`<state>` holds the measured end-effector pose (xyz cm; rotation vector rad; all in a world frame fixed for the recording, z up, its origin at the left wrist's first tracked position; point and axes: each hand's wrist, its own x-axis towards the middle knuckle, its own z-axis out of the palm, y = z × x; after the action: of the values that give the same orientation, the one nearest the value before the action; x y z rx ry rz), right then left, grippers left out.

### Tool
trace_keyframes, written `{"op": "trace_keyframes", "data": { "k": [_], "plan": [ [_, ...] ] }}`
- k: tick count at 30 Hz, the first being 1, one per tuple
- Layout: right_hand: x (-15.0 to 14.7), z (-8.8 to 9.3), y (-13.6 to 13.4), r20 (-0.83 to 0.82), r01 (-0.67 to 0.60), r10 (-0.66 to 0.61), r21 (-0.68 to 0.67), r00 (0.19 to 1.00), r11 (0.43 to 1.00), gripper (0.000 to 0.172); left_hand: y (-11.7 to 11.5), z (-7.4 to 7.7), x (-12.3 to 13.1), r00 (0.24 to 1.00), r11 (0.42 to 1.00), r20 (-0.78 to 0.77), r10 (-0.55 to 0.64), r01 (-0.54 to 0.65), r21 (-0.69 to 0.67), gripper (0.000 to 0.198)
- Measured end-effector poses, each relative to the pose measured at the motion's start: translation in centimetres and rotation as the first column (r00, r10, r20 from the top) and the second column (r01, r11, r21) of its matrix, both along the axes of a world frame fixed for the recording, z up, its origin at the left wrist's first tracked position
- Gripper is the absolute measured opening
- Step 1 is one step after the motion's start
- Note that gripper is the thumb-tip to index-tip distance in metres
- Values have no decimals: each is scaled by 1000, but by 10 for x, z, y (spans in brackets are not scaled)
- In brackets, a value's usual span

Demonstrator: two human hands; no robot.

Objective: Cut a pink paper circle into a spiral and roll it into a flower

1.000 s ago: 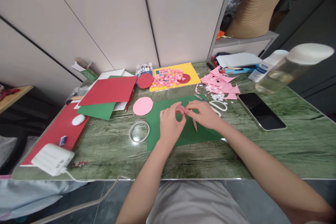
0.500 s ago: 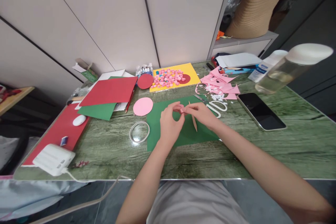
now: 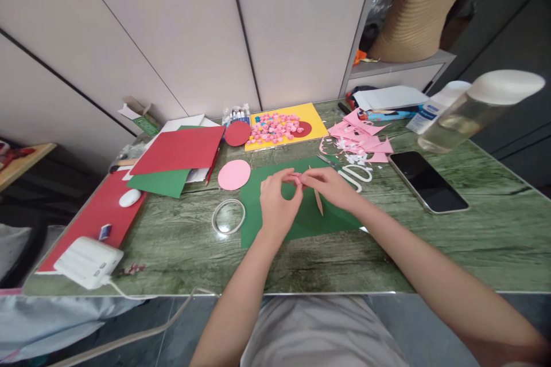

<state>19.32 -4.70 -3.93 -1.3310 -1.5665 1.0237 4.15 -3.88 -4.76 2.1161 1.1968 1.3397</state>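
Observation:
Over the green paper sheet, my left hand pinches a small pink paper piece between thumb and fingers. My right hand meets it from the other side, its fingertips closed on the same piece. A thin pointed wooden stick passes beneath the right hand's fingers; whether they grip it is hidden. Left of the green sheet lie a pink paper circle and a roll of clear tape. White-handled scissors rest just beyond my right hand.
Many small pink folded pieces cover a yellow sheet at the back. Pink paper scraps lie right of it. A phone and a clear bottle stand to the right; red sheets and a white charger are left.
Both hands stay in nearly the same place, with only slight finger movement around the pink paper piece. Nothing else on the table has visibly moved.

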Motion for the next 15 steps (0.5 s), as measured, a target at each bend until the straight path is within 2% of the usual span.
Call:
{"op": "trace_keyframes", "data": {
  "k": [7,15],
  "plan": [
    [0,5,-3,229,58,-83,116,970,992,21,2,-3,-1,984,1000,-177,-16,16,-6,32],
    [2,4,-3,284,69,-100,116,954,991,19,2,-3,-1,974,997,-222,-46,32,-65,37]
  ]
}}
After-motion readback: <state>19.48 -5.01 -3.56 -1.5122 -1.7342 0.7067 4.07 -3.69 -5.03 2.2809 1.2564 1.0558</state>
